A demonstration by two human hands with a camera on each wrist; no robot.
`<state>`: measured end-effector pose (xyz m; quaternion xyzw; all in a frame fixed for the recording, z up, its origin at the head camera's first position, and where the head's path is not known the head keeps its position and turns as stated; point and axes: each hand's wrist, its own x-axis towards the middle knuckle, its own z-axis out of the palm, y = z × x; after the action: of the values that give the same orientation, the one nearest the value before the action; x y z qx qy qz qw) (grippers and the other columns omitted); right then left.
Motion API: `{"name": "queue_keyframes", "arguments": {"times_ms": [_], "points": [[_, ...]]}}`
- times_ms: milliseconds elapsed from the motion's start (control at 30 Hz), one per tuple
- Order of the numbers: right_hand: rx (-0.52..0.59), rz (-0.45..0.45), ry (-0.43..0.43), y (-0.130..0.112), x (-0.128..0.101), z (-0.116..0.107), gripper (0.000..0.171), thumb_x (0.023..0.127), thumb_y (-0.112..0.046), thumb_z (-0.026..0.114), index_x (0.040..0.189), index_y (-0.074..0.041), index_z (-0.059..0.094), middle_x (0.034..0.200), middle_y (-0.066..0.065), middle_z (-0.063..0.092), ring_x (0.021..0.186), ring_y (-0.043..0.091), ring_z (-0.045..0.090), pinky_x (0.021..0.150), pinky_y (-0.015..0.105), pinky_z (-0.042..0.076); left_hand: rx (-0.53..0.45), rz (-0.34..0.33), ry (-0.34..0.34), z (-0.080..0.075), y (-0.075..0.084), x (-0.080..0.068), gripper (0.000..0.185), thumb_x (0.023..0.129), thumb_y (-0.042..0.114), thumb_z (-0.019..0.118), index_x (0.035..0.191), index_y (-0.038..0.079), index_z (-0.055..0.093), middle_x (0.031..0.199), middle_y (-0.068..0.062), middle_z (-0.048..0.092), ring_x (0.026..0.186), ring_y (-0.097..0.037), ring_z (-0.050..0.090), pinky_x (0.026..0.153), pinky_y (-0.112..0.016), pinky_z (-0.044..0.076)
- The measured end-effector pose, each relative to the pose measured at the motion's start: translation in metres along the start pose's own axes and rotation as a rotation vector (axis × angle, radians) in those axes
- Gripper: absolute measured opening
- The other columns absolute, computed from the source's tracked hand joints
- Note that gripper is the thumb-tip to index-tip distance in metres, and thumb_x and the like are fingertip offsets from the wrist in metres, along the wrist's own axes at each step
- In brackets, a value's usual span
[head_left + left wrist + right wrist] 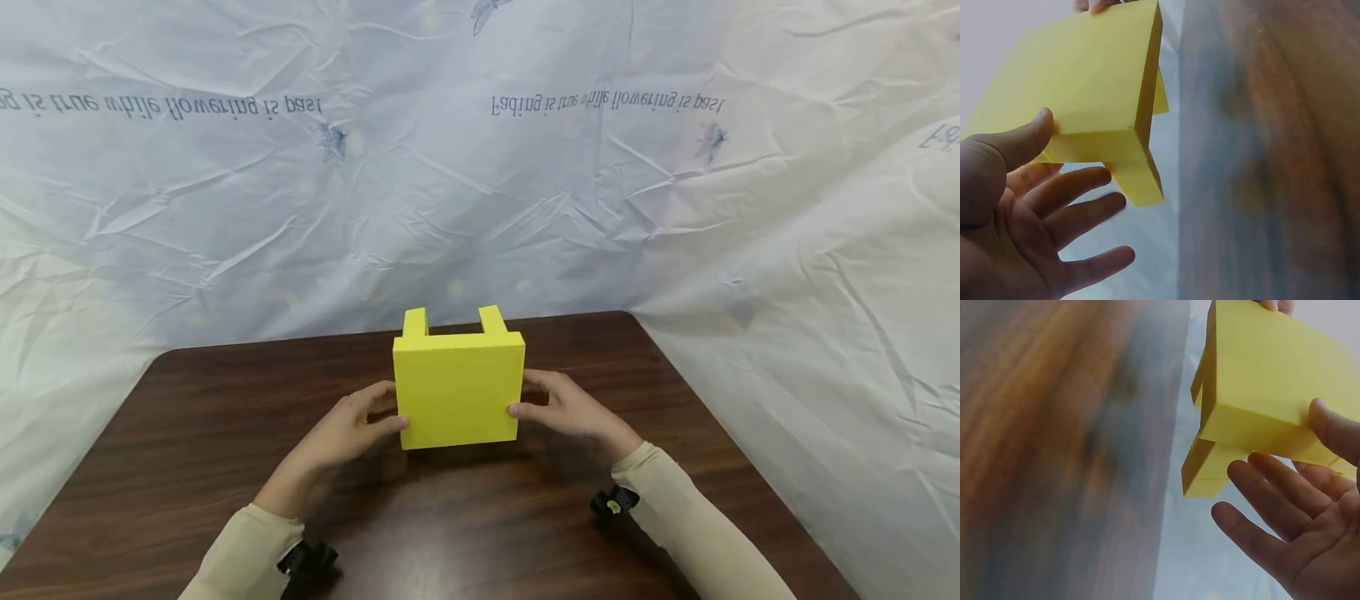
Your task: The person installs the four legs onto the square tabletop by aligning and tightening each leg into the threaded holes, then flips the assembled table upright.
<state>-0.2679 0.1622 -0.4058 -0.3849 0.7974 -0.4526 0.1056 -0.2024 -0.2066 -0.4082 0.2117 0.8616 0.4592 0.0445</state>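
A small yellow stool [459, 392] is tipped so its square seat faces me, with two stubby legs pointing away at the top. My left hand [348, 427] pinches the seat's left edge, thumb on the flat face and index finger behind. On the opposite edge my right hand [570, 406] grips in the same way. Both wrist views show the remaining fingers spread below the seat, near a leg [1138, 181]. From the right wrist, the seat's thick side [1260, 428] shows under the thumb. The lower legs are hidden behind the seat in the head view.
The stool is over a dark brown wooden table [187, 450] with rounded far corners. A pale wrinkled cloth [465, 183] with printed lettering hangs behind the table and along its sides. Each sleeved wrist carries a small black device [615, 501].
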Motion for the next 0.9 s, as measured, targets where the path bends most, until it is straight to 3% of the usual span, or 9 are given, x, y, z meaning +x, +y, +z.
{"name": "queue_keyframes", "arguments": {"times_ms": [167, 267, 400, 600, 633, 700, 767, 833, 900], "points": [[0.072, -0.010, -0.046, -0.008, 0.005, -0.009, 0.049, 0.107, -0.015, 0.066, 0.151, 0.000, 0.053, 0.136, 0.014, 0.069, 0.118, 0.031, 0.069, 0.094, 0.035, 0.057, -0.045, 0.025, -0.038, -0.010, 0.010, 0.001, 0.046, 0.108, 0.028, 0.066, 0.149, 0.011, 0.054, 0.140, -0.008, 0.065, 0.137, -0.034, 0.059, 0.100, -0.045, 0.056], [0.139, -0.007, -0.085, -0.011, 0.007, -0.013, 0.049, 0.109, -0.015, 0.062, 0.152, 0.005, 0.049, 0.135, 0.019, 0.069, 0.122, 0.022, 0.069, 0.099, 0.042, 0.058, -0.089, 0.033, -0.076, -0.016, 0.015, 0.002, 0.045, 0.109, 0.027, 0.063, 0.147, 0.006, 0.054, 0.136, -0.009, 0.066, 0.133, -0.032, 0.061, 0.098, -0.037, 0.056], [0.169, 0.001, -0.124, -0.013, 0.008, -0.018, 0.049, 0.112, -0.020, 0.056, 0.152, 0.007, 0.048, 0.131, 0.019, 0.071, 0.113, 0.012, 0.071, 0.103, 0.049, 0.055, -0.141, 0.050, -0.131, -0.025, 0.021, 0.004, 0.042, 0.112, 0.024, 0.058, 0.142, -0.004, 0.053, 0.128, -0.013, 0.070, 0.122, -0.028, 0.067, 0.097, -0.031, 0.054], [0.216, 0.088, -0.111, -0.014, 0.011, -0.022, 0.050, 0.112, -0.028, 0.053, 0.148, 0.006, 0.055, 0.132, 0.016, 0.071, 0.130, 0.028, 0.063, 0.113, 0.051, 0.047, -0.232, 0.031, -0.173, -0.026, 0.023, 0.011, 0.038, 0.116, 0.027, 0.046, 0.129, -0.006, 0.057, 0.118, -0.016, 0.068, 0.111, -0.027, 0.069, 0.096, -0.036, 0.056], [0.212, 0.115, -0.090, -0.015, 0.012, -0.022, 0.049, 0.111, -0.030, 0.053, 0.145, 0.004, 0.059, 0.129, 0.013, 0.072, 0.128, 0.027, 0.065, 0.109, 0.049, 0.050, -0.253, 0.022, -0.173, -0.025, 0.022, 0.012, 0.039, 0.116, 0.029, 0.044, 0.128, -0.006, 0.057, 0.117, -0.017, 0.068, 0.110, -0.027, 0.069, 0.096, -0.038, 0.057], [0.229, 0.155, -0.059, -0.015, 0.015, -0.022, 0.045, 0.111, -0.032, 0.053, 0.133, 0.005, 0.066, 0.105, 0.008, 0.072, 0.102, 0.022, 0.067, 0.095, 0.041, 0.052, -0.294, 0.000, -0.173, -0.023, 0.019, 0.015, 0.043, 0.117, 0.032, 0.042, 0.128, -0.006, 0.056, 0.118, -0.017, 0.067, 0.111, -0.028, 0.069, 0.097, -0.042, 0.058], [0.256, 0.182, -0.033, -0.013, 0.018, -0.022, 0.042, 0.111, -0.033, 0.053, 0.126, 0.003, 0.069, 0.080, 0.002, 0.056, 0.074, 0.013, 0.051, 0.077, 0.033, 0.042, -0.313, -0.032, -0.168, -0.022, 0.017, 0.017, 0.046, 0.117, 0.036, 0.041, 0.131, -0.006, 0.056, 0.118, -0.016, 0.067, 0.113, -0.029, 0.070, 0.099, -0.047, 0.057], [0.273, 0.211, -0.012, -0.010, 0.022, -0.021, 0.043, 0.111, -0.034, 0.053, 0.124, 0.003, 0.069, 0.076, -0.001, 0.043, 0.067, 0.014, 0.034, 0.071, 0.033, 0.032, -0.309, -0.057, -0.158, -0.021, 0.014, 0.020, 0.048, 0.116, 0.038, 0.041, 0.130, -0.005, 0.057, 0.117, -0.014, 0.069, 0.112, -0.028, 0.070, 0.100, -0.051, 0.056], [0.298, 0.238, -0.006, -0.006, 0.025, -0.020, 0.046, 0.111, -0.035, 0.053, 0.134, 0.002, 0.067, 0.080, -0.001, 0.053, 0.068, 0.011, 0.042, 0.072, 0.032, 0.037, -0.304, -0.080, -0.149, -0.020, 0.010, 0.023, 0.049, 0.116, 0.039, 0.041, 0.127, -0.006, 0.058, 0.115, -0.013, 0.070, 0.110, -0.026, 0.070, 0.101, -0.055, 0.054]]}}
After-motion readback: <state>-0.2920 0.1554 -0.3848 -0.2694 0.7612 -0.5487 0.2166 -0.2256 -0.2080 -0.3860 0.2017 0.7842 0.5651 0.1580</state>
